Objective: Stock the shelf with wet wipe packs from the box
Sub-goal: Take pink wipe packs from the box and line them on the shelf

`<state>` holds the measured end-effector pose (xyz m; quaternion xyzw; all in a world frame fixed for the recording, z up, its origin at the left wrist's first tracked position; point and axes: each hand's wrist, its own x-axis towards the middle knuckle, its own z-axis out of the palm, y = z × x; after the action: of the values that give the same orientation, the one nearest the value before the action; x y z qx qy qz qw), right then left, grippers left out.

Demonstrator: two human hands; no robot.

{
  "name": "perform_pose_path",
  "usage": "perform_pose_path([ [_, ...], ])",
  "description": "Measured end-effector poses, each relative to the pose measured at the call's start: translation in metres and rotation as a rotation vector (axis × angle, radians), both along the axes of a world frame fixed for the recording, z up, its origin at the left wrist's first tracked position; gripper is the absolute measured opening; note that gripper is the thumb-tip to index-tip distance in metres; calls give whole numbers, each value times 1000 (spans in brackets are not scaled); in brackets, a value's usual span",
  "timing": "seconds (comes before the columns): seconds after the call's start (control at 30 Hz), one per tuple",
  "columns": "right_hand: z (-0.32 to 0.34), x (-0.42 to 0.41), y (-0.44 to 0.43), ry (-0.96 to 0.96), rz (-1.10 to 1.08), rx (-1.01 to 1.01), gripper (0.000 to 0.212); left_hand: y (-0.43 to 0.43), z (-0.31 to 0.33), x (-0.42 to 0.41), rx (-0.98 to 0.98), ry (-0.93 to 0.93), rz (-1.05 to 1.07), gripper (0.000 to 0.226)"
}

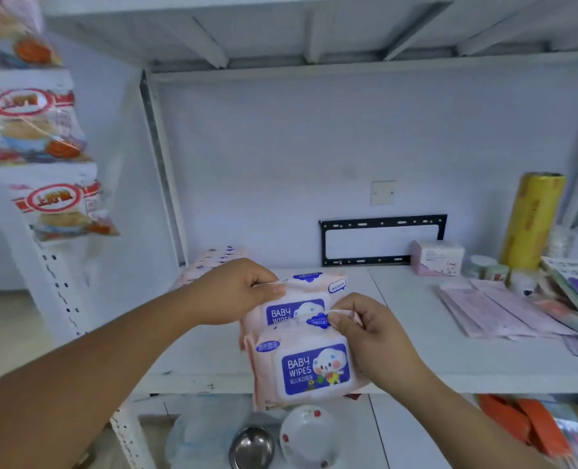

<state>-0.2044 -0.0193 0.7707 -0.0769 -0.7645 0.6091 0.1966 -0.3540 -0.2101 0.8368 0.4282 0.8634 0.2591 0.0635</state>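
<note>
Hands meet over the near edge of the shelf (450, 360), each holding a pink pack of baby wipes. The left hand (236, 292) pinches the far pack (302, 297) at its top left edge, thumb on the front and fingers curled behind. The right hand (368, 336) pinches the near pack (311, 367) at its top right corner, thumb and forefinger closed on the seam. The near pack overlaps the lower part of the far pack and hangs down past the shelf's near lip. Whether either pack touches the shelf board cannot be told. Both turn a blue "BABY WIPES" label toward the camera.

At the far left of the shelf, behind the left hand, a stack of pink packs (213, 262) lies next to the upright. On the right side lie pink sheets (494, 313), with a pink box (438, 257) farther back and a yellow roll (532, 221) standing at the far right. A black bracket (382, 242) sits against the wall behind the shelf. Snack bags (33, 123) hang at the left. On the level below, a steel bowl (252, 448) and a white bowl (309, 434) sit side by side.
</note>
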Motion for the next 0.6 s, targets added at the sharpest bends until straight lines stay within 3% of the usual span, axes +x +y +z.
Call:
perform_pose_path([
  [0.1, -8, -42, -43, 16, 11, 45, 23, -46, 2, -32, -35, 30, 19, 46],
  [0.27, -31, -97, -100, 13, 22, -27, 16, -103, -16, -90, -81, 63, 47, 43],
  [0.6, -90, -182, -118, -117, 73, 11, 14, -121, -82, -168, -182, -71, 93, 43],
])
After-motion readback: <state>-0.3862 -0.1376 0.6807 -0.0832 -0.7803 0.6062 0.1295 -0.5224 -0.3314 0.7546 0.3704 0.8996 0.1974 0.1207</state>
